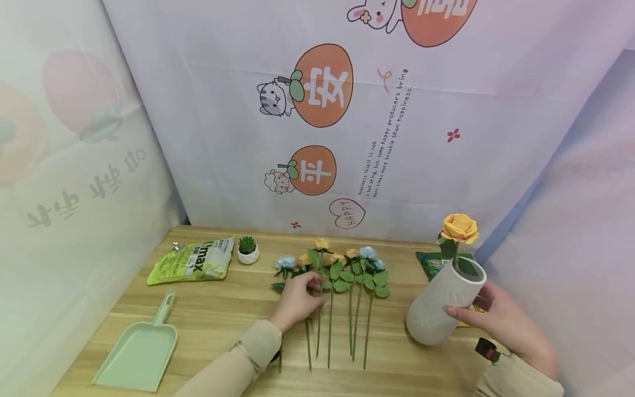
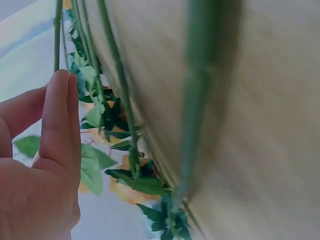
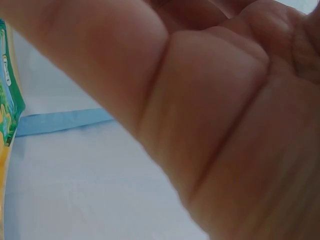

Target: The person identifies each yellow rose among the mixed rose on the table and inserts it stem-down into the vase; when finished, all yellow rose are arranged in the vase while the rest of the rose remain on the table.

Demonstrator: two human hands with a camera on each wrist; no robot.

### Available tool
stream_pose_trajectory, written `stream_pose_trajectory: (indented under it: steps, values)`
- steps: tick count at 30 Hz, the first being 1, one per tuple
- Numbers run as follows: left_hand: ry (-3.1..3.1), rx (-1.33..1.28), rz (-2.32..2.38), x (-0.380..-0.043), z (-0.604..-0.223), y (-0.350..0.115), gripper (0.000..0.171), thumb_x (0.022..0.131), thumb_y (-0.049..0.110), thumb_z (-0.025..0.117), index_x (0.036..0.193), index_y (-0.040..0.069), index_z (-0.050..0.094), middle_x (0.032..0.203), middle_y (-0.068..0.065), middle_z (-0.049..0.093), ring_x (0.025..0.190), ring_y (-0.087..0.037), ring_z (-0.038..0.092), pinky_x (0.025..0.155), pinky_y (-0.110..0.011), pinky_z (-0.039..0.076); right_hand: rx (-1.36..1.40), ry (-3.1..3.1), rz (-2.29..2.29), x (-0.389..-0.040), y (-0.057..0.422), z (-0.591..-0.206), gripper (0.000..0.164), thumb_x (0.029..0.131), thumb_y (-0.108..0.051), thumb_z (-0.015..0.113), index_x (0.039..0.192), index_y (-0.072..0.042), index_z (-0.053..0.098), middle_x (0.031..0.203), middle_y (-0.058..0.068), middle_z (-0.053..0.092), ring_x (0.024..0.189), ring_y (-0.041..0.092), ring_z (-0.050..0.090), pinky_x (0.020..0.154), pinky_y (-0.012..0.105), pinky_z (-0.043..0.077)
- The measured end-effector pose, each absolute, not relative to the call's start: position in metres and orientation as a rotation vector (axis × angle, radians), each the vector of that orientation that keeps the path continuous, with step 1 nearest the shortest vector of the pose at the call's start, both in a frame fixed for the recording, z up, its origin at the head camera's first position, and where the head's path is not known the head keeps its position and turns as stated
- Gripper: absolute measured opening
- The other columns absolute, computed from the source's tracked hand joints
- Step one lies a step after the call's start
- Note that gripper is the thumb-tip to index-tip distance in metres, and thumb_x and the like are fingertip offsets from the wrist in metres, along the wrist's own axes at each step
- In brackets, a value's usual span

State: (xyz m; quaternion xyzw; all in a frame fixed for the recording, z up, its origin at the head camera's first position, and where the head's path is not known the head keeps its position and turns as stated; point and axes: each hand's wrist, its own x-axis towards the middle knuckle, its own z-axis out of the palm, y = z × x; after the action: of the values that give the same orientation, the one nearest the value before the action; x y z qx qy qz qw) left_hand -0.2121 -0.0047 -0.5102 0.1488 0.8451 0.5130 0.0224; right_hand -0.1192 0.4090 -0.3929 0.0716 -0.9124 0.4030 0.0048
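My left hand (image 1: 297, 300) pinches the green stem of a yellow artificial rose (image 1: 322, 243) between thumb and fingertips. In the left wrist view that stem (image 2: 58, 35) rises from the fingertips, with leaves showing below the hand. Around it on the table lie several more artificial flowers, among them a light blue flower (image 1: 367, 252) and another blue one (image 1: 285, 262), their stems pointing toward me. My right hand (image 1: 501, 314) grips a white vase (image 1: 436, 309) from its right side, tilting it. One yellow rose (image 1: 459, 228) stands in the vase's mouth.
At the left lie a yellow-green Umax bag (image 1: 193, 263) and a pale green dustpan (image 1: 141, 353). A small potted succulent (image 1: 247, 251) stands at the back. Behind the vase is a green and yellow packet (image 1: 429, 263). Printed white cloth (image 1: 238, 138) hangs along the table's back and sides.
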Motion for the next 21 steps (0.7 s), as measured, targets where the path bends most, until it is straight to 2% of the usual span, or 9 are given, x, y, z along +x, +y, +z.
stream_pose_trajectory:
  steps: [3,7,11,16,18,21]
  values:
    - [2.575,0.47,1.681,-0.211,-0.503,-0.003,0.041,0.091,0.0,0.084,0.13,0.006,0.073,0.118,-0.018,0.073,0.065,-0.019,0.074,0.059,-0.028,0.062,0.219,-2.858,1.271,-0.12,0.409,-0.393,0.071,0.097,-0.022,0.085,0.155,-0.006,0.048,0.14,0.011,0.065,0.115,-0.005,0.062,0.084,0.024,0.059]
    - [2.515,0.487,1.784,-0.209,-0.485,-0.001,0.044,0.093,-0.001,0.081,0.135,0.01,0.071,0.124,-0.019,0.071,0.075,-0.025,0.078,0.062,-0.028,0.063,0.227,-2.85,1.285,-0.12,0.409,-0.393,0.072,0.097,-0.021,0.084,0.156,-0.006,0.046,0.138,0.008,0.066,0.115,-0.004,0.062,0.084,0.025,0.059]
    - [2.498,0.537,1.846,-0.209,-0.463,0.003,0.048,0.095,-0.001,0.08,0.139,0.013,0.07,0.124,-0.014,0.071,0.083,-0.029,0.079,0.067,-0.029,0.065,0.223,-2.851,1.29,-0.119,0.409,-0.393,0.073,0.097,-0.021,0.084,0.156,-0.006,0.046,0.139,0.01,0.065,0.115,-0.004,0.062,0.084,0.025,0.059]
    - [2.537,0.623,1.871,-0.215,-0.438,0.009,0.048,0.096,0.001,0.08,0.141,0.016,0.069,0.125,-0.008,0.072,0.081,-0.021,0.079,0.066,-0.031,0.065,0.231,-2.851,1.292,-0.118,0.409,-0.392,0.071,0.097,-0.022,0.085,0.155,-0.006,0.047,0.14,0.012,0.065,0.115,-0.003,0.063,0.084,0.025,0.059]
    - [2.564,0.662,1.867,-0.218,-0.427,0.012,0.048,0.097,0.003,0.079,0.141,0.018,0.069,0.127,-0.006,0.072,0.08,-0.017,0.079,0.061,-0.03,0.063,0.239,-2.851,1.292,-0.118,0.409,-0.393,0.07,0.097,-0.022,0.085,0.154,-0.007,0.048,0.139,0.011,0.065,0.115,-0.002,0.063,0.084,0.025,0.059]
    - [2.555,0.718,1.893,-0.221,-0.41,0.019,0.049,0.097,0.003,0.08,0.141,0.02,0.069,0.13,-0.005,0.072,0.084,-0.016,0.079,0.062,-0.029,0.063,0.23,-2.854,1.296,-0.118,0.409,-0.392,0.07,0.097,-0.023,0.085,0.155,-0.008,0.048,0.139,0.01,0.065,0.115,-0.002,0.063,0.084,0.026,0.06]
